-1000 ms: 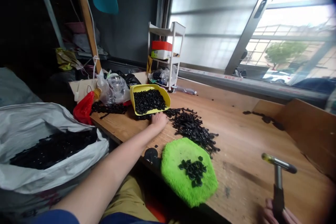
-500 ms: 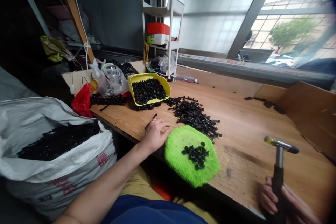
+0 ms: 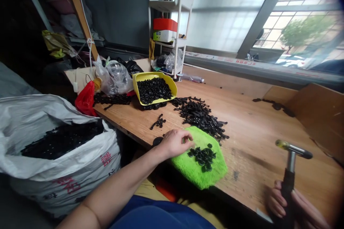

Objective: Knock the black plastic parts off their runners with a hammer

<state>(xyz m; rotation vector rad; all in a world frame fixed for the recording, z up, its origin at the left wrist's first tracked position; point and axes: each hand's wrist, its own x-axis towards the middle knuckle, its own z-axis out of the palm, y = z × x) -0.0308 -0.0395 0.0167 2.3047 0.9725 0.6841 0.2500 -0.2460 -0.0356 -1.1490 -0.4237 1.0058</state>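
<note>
My left hand (image 3: 177, 143) hovers over the left edge of a fuzzy bright green pad (image 3: 185, 166), palm down. Its fingers curve loosely, with a gap beside the thumb and nothing visible in them. Just right of the fingertips, a cluster of small black round-headed pieces (image 3: 205, 157) lies on the pad. At the lower right, my right hand (image 3: 279, 200) is closed around the dark handle of a hammer (image 3: 291, 161). The hammer stands head up, with one yellowish face and one dark face. Behind the pad spreads a heap of black strip-like parts (image 3: 201, 114).
A yellow scoop-shaped tray (image 3: 136, 87) full of black pieces stands farther back. A few black strips (image 3: 158, 121) lie left of the heap. Beside the wooden table (image 3: 249, 121) stands a white woven sack (image 3: 88, 171) holding black parts. A white shelf rack (image 3: 176, 39) rises behind.
My left hand has moved right, from the bare wood beside the pad to above the pad. Several black strips now show on the wood where it was. The right hand keeps the hammer.
</note>
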